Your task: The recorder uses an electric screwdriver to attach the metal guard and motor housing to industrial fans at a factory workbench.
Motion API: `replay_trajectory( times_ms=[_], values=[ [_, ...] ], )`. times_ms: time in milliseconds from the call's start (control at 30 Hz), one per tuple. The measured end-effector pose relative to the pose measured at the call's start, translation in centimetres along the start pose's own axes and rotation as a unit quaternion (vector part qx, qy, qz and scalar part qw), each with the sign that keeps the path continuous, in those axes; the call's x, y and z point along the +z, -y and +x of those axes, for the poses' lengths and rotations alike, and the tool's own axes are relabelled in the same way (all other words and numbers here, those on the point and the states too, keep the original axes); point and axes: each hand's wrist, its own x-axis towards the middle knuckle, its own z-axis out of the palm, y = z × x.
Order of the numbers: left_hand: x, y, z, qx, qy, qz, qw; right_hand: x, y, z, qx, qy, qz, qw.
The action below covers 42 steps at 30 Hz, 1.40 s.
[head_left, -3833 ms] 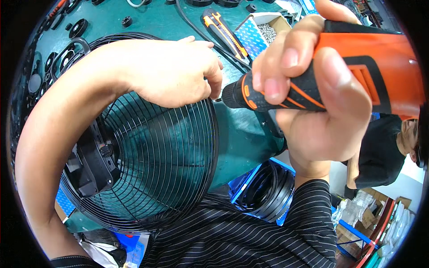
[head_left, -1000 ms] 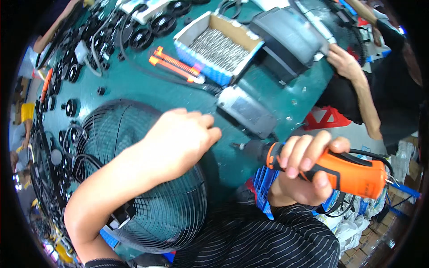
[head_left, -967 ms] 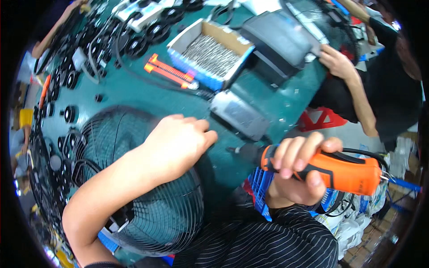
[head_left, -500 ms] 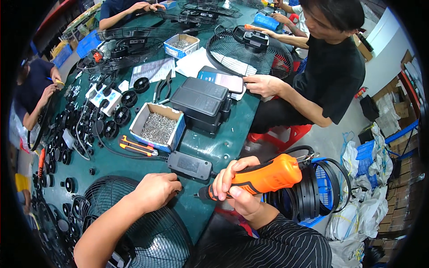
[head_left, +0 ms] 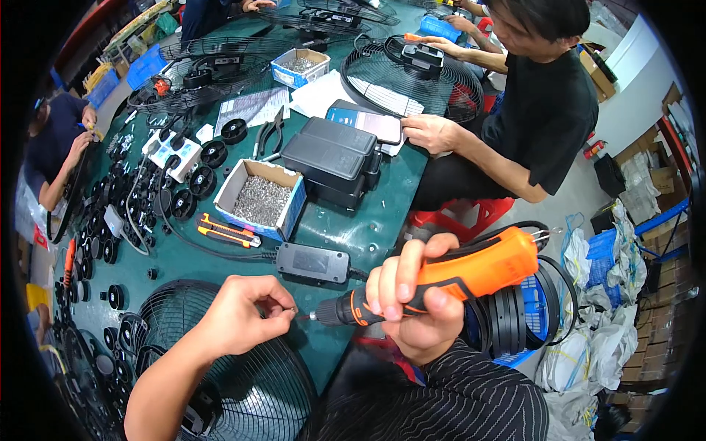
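An orange and black electric screwdriver (head_left: 471,278) is wrapped in the fingers of my right hand (head_left: 423,309). It lies nearly level over the table edge, its tip toward the left. Right at that tip, thumb and forefinger of my left hand (head_left: 254,312) are pinched together; whatever they hold is too small to name. Below my left forearm lies a round black wire fan grille (head_left: 272,389), partly covered by the arm. A black power adapter (head_left: 312,264) sits on the table just beyond the hands.
Past the adapter stand a box of small metal screws (head_left: 261,202), an orange utility knife (head_left: 228,231) and a black case (head_left: 331,165). Black round knobs (head_left: 182,204) crowd the left. A co-worker's hand (head_left: 434,134) rests by a phone (head_left: 364,125). Black rings (head_left: 507,323) fill a blue basket at right.
My left hand has turned upward into a pinch at the screwdriver's tip. My right hand has tilted and raised the screwdriver's rear end, shifting it slightly right.
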Motion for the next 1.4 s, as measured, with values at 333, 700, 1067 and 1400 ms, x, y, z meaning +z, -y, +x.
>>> replay_trajectory(
  times_ms=[333,700,1067,1400],
  values=[
    [-1.2,-0.7,-3.3,-0.033,-0.036,-0.187,0.981,0.8,0.4,0.4,0.001,0.041,0.084,0.996],
    [-0.9,-0.4,-4.7,-0.085,0.000,-0.225,0.971,1.3,-0.1,0.3,0.010,0.043,0.088,0.995],
    [-0.5,-0.1,-5.1,-0.093,-0.010,-0.261,0.961,1.5,0.1,0.1,0.026,0.052,0.092,0.994],
    [0.2,0.7,-5.0,-0.093,0.002,-0.251,0.964,1.4,0.0,1.1,0.060,0.089,0.086,0.990]
  ],
)
